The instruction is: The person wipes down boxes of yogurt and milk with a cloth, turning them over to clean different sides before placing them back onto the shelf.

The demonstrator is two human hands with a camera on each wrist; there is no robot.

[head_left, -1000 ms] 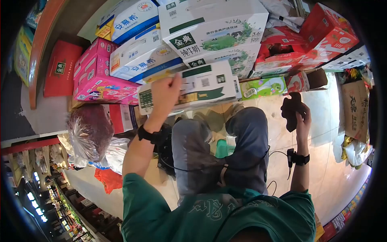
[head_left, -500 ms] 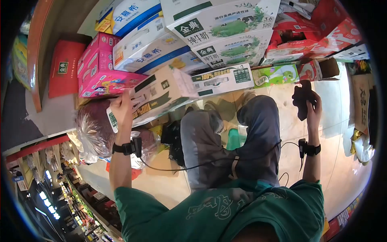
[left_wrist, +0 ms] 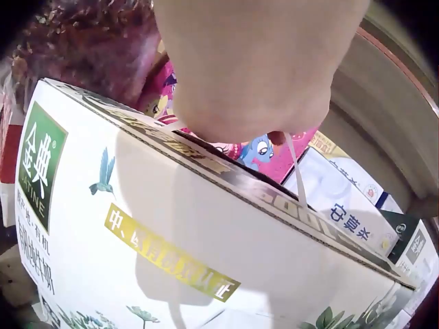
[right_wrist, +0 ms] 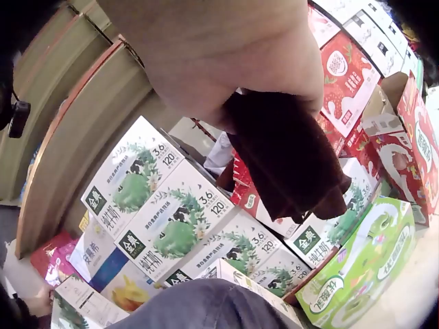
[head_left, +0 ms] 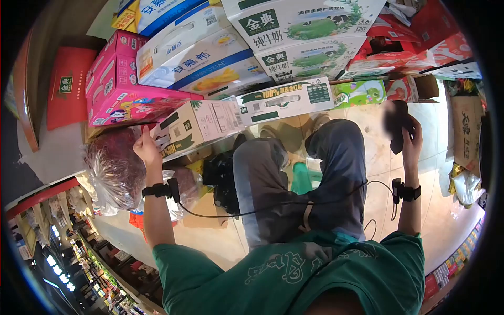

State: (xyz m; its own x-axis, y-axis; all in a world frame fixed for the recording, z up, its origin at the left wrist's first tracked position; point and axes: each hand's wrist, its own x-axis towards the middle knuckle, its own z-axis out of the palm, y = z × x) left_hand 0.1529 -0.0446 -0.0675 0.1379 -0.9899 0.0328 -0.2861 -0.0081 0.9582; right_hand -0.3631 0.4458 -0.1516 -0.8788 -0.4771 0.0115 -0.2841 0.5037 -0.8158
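My left hand [head_left: 148, 150] grips the thin plastic handle [left_wrist: 297, 168] on top of a white milk carton [head_left: 218, 119]. In the left wrist view the carton's side bears a green label and a gold strip, and the hand [left_wrist: 254, 75] hides part of its top. My right hand [head_left: 413, 139] holds a dark brown cloth [head_left: 399, 123] out to the side, above the tiled floor. The cloth [right_wrist: 291, 161] hangs folded from the fingers in the right wrist view. Beside the gripped carton lies another long white milk carton [head_left: 286, 102].
Stacked white milk cartons [head_left: 320, 23], blue-and-white cartons [head_left: 194, 60] and pink boxes [head_left: 123, 102] stand ahead. A green carton [head_left: 367, 92] and red boxes [head_left: 441, 52] are at the right. A clear plastic bag [head_left: 113, 173] lies left, near my knees [head_left: 341, 157].
My left hand has moved left with the milk carton, swinging it away from the front of the stack and uncovering the other long carton. The right hand keeps holding the cloth in nearly the same place.
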